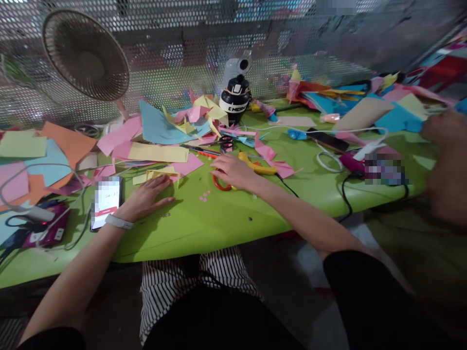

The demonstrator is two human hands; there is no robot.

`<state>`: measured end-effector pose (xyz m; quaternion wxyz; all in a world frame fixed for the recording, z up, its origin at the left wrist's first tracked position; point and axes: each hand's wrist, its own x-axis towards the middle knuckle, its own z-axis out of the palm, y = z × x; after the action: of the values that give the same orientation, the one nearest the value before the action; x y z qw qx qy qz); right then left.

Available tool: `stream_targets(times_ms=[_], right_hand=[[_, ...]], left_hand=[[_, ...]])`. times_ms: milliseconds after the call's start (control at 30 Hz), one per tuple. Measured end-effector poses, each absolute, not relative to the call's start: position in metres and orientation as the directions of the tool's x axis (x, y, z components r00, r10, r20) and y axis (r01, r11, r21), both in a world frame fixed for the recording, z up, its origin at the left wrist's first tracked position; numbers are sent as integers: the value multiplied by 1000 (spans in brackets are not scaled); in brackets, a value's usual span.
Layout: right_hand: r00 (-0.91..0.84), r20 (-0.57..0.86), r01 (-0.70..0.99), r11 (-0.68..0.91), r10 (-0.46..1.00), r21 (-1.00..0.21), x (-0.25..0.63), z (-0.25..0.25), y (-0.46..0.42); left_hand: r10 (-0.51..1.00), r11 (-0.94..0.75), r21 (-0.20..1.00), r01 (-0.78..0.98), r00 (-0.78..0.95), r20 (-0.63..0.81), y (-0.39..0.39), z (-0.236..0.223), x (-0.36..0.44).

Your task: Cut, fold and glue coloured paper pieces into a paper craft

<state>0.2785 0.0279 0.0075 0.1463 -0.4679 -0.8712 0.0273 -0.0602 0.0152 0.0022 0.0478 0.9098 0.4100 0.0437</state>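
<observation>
My left hand (151,194) lies with its fingers spread on the green table, their tips at a folded piece of yellow paper (163,173). My right hand (233,170) is over a pair of red-handled scissors (221,185), with its fingers loosely apart; whether they touch the handle I cannot tell. Just beyond that hand lies a yellow glue gun (260,167) with a black cable. A cutter-like tool (200,149) and small black-handled scissors (225,142) lie past my fingertips. A few tiny pink paper bits (205,196) sit between my hands.
A lit phone (106,201) lies beside my left wrist. Purple power strips (54,226) with cables are at both sides. Coloured paper sheets (156,121), a black bottle (234,99) and a fan (85,54) stand along the back. Another person's blurred arm (450,165) reaches in at right.
</observation>
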Motion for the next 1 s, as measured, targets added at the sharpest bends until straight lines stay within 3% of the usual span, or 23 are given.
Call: stream_targets(times_ms=[133,200,400,600,700,800,1000], right_hand=[[-472,92,851,480,877,-213,233,27,66],[-431,39,878,429,901,-212,214,30,83],[-361,-22,915,349,932,-202,189,18,103],[-352,-6,912,341,936,-228,187,17,93],[-325,-3,919,315,946,-239,191,25,86],[-351,-3,886,331,936,-324,202,38,83],[-342,135,696,347,930,-628,230,57,99]], left_hand=[[805,-553,146,820,480,350,18,5,-59],[817,-494,129,860,408,408,20,2,-58],[864,-445,70,893,408,295,23,-8,-57],[866,-412,-2,911,392,312,19,0,-57],[859,-417,35,908,381,342,18,3,-59],[859,-387,114,915,312,406,17,5,-62],[754,-408,221,886,191,628,11,19,-68]])
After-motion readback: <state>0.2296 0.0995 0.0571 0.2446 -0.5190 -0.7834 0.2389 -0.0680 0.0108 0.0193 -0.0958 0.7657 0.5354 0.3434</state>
